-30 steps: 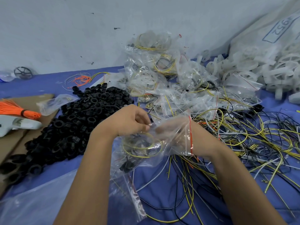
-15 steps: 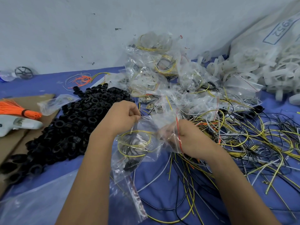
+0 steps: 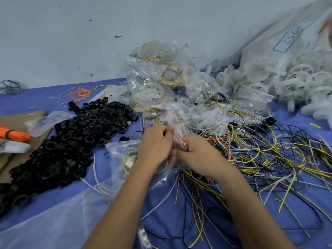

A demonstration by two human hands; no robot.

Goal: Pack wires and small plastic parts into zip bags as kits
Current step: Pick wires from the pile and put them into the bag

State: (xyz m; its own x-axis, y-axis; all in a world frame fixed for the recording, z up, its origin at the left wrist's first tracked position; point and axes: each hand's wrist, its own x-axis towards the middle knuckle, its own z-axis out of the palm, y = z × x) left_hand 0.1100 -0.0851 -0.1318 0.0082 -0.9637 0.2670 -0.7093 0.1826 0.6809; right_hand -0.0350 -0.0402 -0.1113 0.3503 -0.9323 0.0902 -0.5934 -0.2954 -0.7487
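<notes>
My left hand (image 3: 155, 142) and my right hand (image 3: 198, 154) meet over a clear zip bag (image 3: 122, 159) with a red seal strip, both pinching its mouth. Coiled yellow wire and a small white part show through the plastic at the bag's left. A tangle of loose yellow, black and grey wires (image 3: 260, 159) spreads to the right of my hands. Black plastic rings (image 3: 71, 139) lie heaped on the left. Filled zip bags (image 3: 170, 87) are piled behind my hands against the wall.
White plastic wheels (image 3: 287, 81) spill from a large sack at the back right. Cardboard (image 3: 19, 119) with an orange wire bundle (image 3: 16, 135) lies at the left edge. A big clear bag (image 3: 53, 221) covers the near left of the blue cloth.
Both hands have come together at the bag's red seal, and the bag now hangs lower and to the left under my left hand.
</notes>
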